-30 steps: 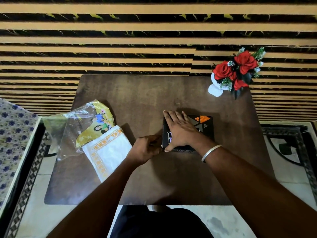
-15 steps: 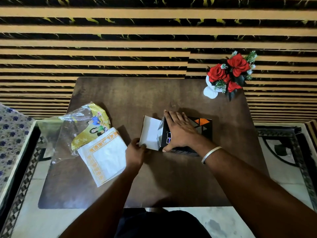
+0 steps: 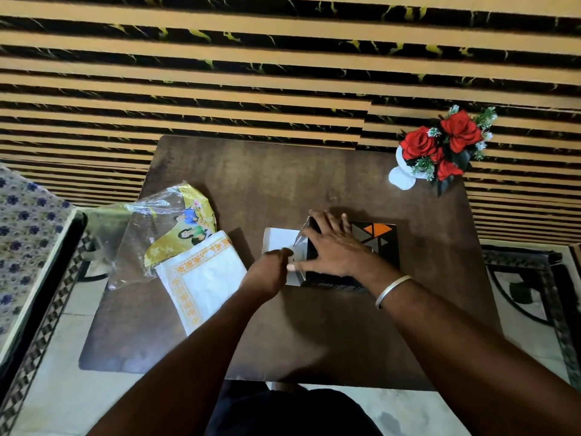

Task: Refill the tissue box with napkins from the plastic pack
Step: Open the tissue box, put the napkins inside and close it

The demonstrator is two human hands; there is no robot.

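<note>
The black tissue box (image 3: 375, 239) with orange and grey triangles lies on its side in the middle of the brown table (image 3: 283, 177). My right hand (image 3: 333, 247) lies flat on top of the box and holds it down. The box's left end is open, and its white end flap (image 3: 278, 239) is swung out to the left. My left hand (image 3: 267, 273) is at that open end, fingers closed on a small side flap. A stack of white napkins (image 3: 204, 275) with an orange border lies to the left, half out of the yellow and clear plastic pack (image 3: 163, 225).
A white vase of red roses (image 3: 440, 146) stands at the table's back right corner. A striped wall runs behind the table. A patterned blue-flowered cloth (image 3: 22, 240) covers furniture at the far left. Tiled floor shows around the table.
The box's left end was shut a second ago. My left hand pulled the white end flap open, then moved back in to the open end. My right hand stayed on the box.
</note>
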